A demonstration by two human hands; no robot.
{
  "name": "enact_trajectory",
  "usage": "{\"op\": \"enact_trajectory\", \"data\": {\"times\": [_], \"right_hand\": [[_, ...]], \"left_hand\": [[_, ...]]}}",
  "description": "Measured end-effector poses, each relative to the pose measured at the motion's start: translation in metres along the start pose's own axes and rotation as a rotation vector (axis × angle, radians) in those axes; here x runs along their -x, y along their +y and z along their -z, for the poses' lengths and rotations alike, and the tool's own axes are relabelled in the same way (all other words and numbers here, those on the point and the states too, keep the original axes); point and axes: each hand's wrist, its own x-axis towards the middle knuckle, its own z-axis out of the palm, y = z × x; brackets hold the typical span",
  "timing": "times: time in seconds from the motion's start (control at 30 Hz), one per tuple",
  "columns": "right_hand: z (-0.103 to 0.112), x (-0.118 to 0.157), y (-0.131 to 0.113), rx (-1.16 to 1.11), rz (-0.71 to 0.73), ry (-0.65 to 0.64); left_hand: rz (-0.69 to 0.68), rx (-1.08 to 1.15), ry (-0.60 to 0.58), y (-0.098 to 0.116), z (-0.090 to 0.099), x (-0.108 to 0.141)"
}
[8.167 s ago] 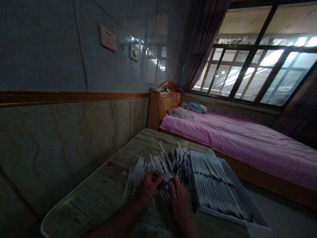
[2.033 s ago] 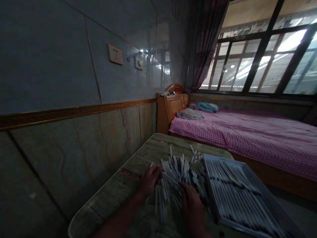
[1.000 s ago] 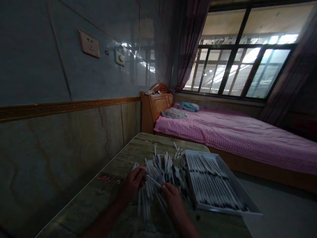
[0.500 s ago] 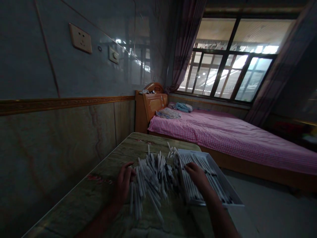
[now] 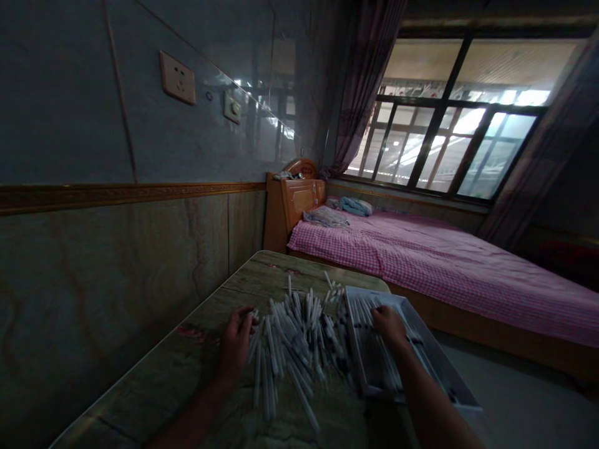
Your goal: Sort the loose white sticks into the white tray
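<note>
A loose pile of slim white and clear pen-like sticks, some with dark ends, is spread over the table. At the pile's left edge is my left hand, its fingers curled in. Something small and pale shows at its fingertips, too blurred to name. To the right, a shallow white box contains rows of similar sticks with dark bands. My right hand reaches into it, fingers closed down on the sticks inside. The fingertips are partly hidden, and how many they grip cannot be seen.
The wood-patterned table stands against a tiled wall. The box lies at its right side, partly past the edge. Beyond is a bed with a pink checked cover, its wooden headboard near the table, below a window.
My right hand has moved right inside the box; sticks there have shifted right, baring some floor at its left. My left hand stays by the pile. The view has turned slightly left.
</note>
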Motion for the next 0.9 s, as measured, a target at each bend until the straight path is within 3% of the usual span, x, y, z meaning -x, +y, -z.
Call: {"op": "enact_trajectory", "data": {"times": [0.17,0.33,0.47,0.6,0.9], "right_hand": [[0.003,0.024,-0.018,-0.040,0.188,-0.002],[-0.020,0.059,-0.066,-0.068,0.408,-0.132],[-0.040,0.065,-0.103,-0.006,0.388,-0.136],[-0.050,0.058,-0.123,0.080,0.338,-0.147],[-0.053,0.066,-0.118,0.171,0.332,-0.186]], "left_hand": [[0.067,0.114,-0.015,-0.003,-0.004,-0.002],[0.105,0.191,-0.089,-0.002,-0.009,0.002],[0.100,0.155,-0.098,-0.001,-0.007,0.004],[0.083,0.119,-0.082,0.000,-0.004,0.002],[0.062,0.062,-0.171,-0.011,-0.008,0.004]]}}
